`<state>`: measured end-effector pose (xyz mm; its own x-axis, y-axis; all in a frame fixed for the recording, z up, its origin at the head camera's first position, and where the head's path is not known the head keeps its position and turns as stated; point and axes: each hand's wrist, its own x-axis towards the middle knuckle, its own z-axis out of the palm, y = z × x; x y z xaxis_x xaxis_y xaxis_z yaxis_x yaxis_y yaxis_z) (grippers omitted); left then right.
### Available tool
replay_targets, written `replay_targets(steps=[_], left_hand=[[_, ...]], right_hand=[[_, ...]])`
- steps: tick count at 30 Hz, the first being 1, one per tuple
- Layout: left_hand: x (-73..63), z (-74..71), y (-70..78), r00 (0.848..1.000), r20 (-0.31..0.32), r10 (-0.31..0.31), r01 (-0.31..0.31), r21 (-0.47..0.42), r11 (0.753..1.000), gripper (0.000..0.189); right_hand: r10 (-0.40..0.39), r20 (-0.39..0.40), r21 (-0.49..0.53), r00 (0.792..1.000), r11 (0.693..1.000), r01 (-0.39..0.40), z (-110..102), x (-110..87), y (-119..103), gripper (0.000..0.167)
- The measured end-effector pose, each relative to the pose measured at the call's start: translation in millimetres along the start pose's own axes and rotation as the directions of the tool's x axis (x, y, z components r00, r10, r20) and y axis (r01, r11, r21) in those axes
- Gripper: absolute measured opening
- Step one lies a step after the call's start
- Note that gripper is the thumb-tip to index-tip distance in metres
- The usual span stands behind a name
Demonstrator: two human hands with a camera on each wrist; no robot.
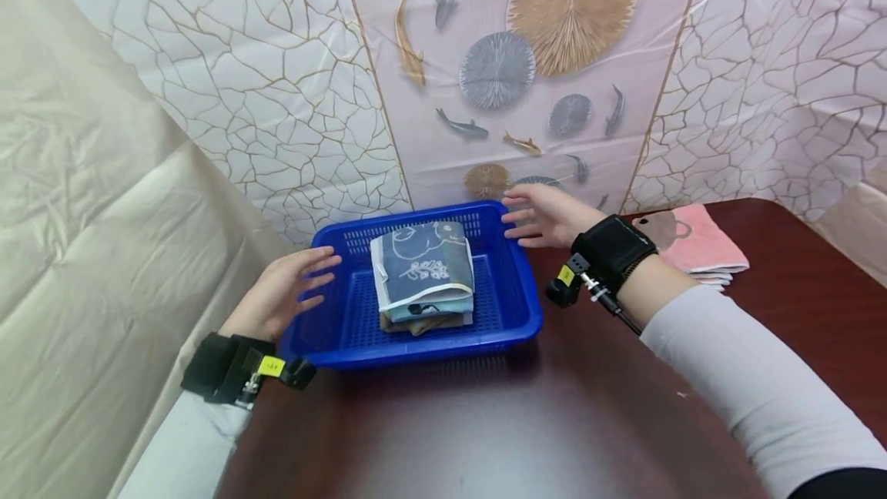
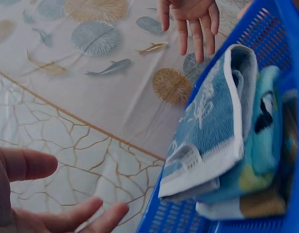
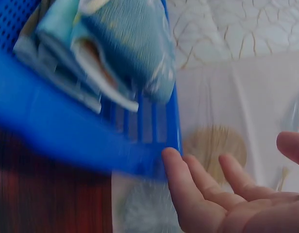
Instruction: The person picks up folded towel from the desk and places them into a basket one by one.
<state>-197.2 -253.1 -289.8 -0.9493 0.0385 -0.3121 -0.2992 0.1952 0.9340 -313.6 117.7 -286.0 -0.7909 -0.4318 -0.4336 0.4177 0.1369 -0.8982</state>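
Observation:
A blue plastic basket with slotted walls stands on the table against the back cloth. Inside it lies a stack of folded towels: a grey-blue towel with white drawings and a white border on top, a light blue towel under it, and a brownish one at the bottom. My left hand is by the basket's left side, fingers spread, holding nothing. Near the back right corner hovers my right hand, fingers extended and palm facing the basket. In the right wrist view its fingertips appear close to the rim; contact is unclear.
To the right, partly behind my right wrist, a folded pink towel with a brown animal face lies on the dark red-brown table. Patterned cloth hangs behind the table, and beige cloth hangs on the left.

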Motion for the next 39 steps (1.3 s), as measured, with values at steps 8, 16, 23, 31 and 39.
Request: replay_targets(steps=[8, 16, 23, 31, 39], left_hand=[[-37.9, 9.5, -31.1, 0.892, -0.148, 0.427, -0.312, 0.48, 0.82, 0.033], [-65.7, 21.8, -67.8, 0.681, -0.042, 0.731, -0.424, 0.791, 0.441, 0.021], [-73.4, 22.5, -86.7, 0.628, 0.077, 0.774, -0.498, 0.804, 0.324, 0.035], [-73.6, 14.3, -99.8, 0.554, 0.134, 0.822, -0.507, 0.838, 0.204, 0.041], [-70.3, 12.3, -112.8, 0.553, 0.169, 0.816, -0.478, 0.866, 0.145, 0.037]], right_hand=[[-0.06, -0.058, -0.141, 0.997, 0.989, 0.051, -42, -16.1, 10, 0.063], [-0.114, -0.166, -0.312, 0.98, 0.948, 0.058, -84, -35.6, 21, 0.067], [-0.238, -0.292, -0.634, 0.926, 0.773, -0.002, -123, -50.0, 38, 0.058], [-0.322, -0.305, -0.828, 0.896, 0.555, -0.083, -165, -58.6, 50, 0.051], [-0.32, -0.407, -0.877, 0.856, 0.398, -0.269, -202, -66.8, 58, 0.047]])
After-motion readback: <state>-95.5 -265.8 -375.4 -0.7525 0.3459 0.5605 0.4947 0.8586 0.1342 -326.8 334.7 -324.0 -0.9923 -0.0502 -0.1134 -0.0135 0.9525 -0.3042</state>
